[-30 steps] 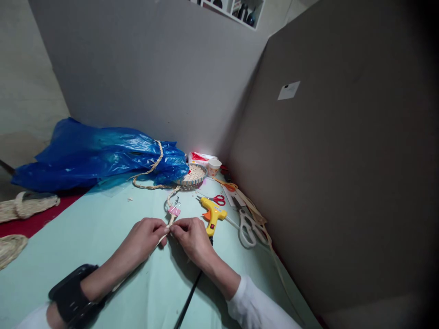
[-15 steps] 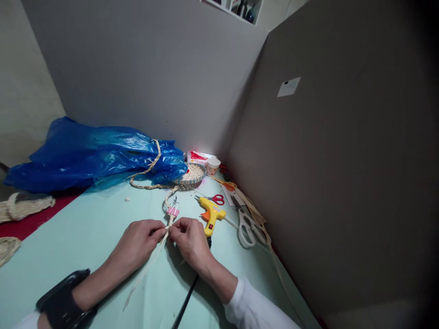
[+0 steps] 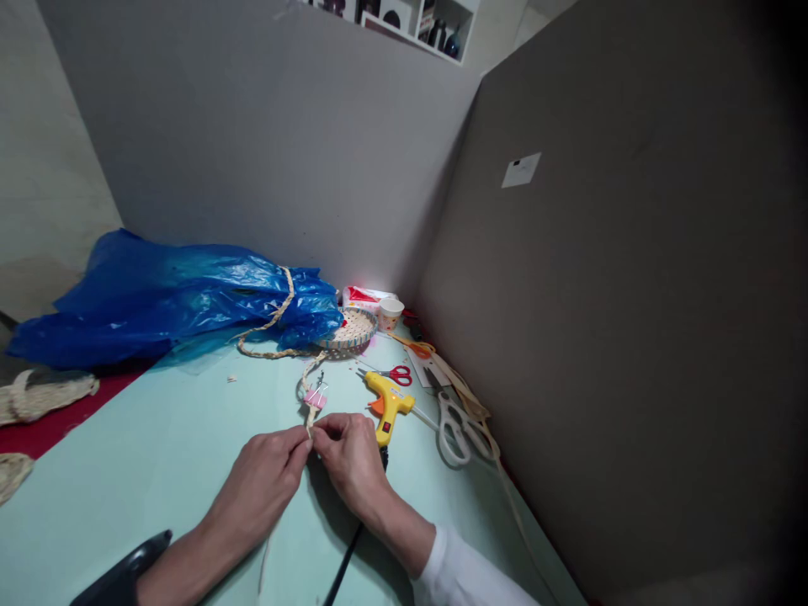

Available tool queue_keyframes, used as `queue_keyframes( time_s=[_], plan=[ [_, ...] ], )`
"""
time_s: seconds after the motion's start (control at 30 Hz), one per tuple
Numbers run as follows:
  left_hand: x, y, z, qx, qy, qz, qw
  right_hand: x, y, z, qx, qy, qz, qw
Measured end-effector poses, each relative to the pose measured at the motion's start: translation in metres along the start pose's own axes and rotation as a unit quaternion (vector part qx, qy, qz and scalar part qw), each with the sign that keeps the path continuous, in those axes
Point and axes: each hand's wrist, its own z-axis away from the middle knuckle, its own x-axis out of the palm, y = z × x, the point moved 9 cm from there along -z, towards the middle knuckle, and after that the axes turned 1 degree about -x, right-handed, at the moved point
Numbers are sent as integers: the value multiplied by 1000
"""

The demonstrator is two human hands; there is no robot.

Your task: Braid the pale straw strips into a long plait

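Observation:
A pale braided cord [image 3: 311,414] runs toward me from a pink binder clip [image 3: 316,399] on the table. At its near end my left hand [image 3: 268,471] pinches the fibre strands between thumb and forefinger. My right hand [image 3: 350,454] is closed on the strands just beside it, fingertips almost touching the left ones. One loose strand [image 3: 265,555] trails below my left wrist. Past the clip, the finished-looking braid [image 3: 278,352] curves back and lies over a blue plastic bag [image 3: 208,295]. The exact crossing of strands is hidden by my fingertips.
Right of my hands lie a yellow glue gun [image 3: 388,408] with its black cord, red scissors [image 3: 399,375] and large grey-handled scissors [image 3: 455,433]. A woven basket [image 3: 353,330] and paper cup [image 3: 390,313] stand behind. A partition wall [image 3: 599,337] borders the right.
My left hand has shifted slightly nearer the right one, turning its back more upward. Its trailing strands are now mostly covered by the hand and arm. The view has tilted up a little.

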Motion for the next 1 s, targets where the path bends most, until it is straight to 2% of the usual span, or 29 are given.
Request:
queue_keyframes(
  time_s=[0.3, 0.47, 0.57, 0.67, 0.73, 0.8, 1.0],
  plan=[
    [24, 14, 15, 11, -50, -103, 993, 5, 10, -4, 38, -38, -105, 993],
    [27, 24, 20, 37, -66, -111, 991, 9, 17, -4, 59, -30, -131, 989],
    [15, 20, 17, 36, -36, -55, 997, 10, 18, -5, 58, -31, -131, 989],
    [-6, -3, 6, -21, 38, 36, 998, 11, 18, -6, 48, -39, -122, 991],
    [-12, -16, -2, -43, 68, 110, 991, 12, 21, -8, 44, -37, -118, 991],
    [-8, -22, -11, -43, 46, 178, 982, 14, 27, -10, 34, -36, -120, 992],
    [20, -20, -29, -25, -78, 343, 936, 21, 49, -17, -28, -11, -101, 994]
  ],
)
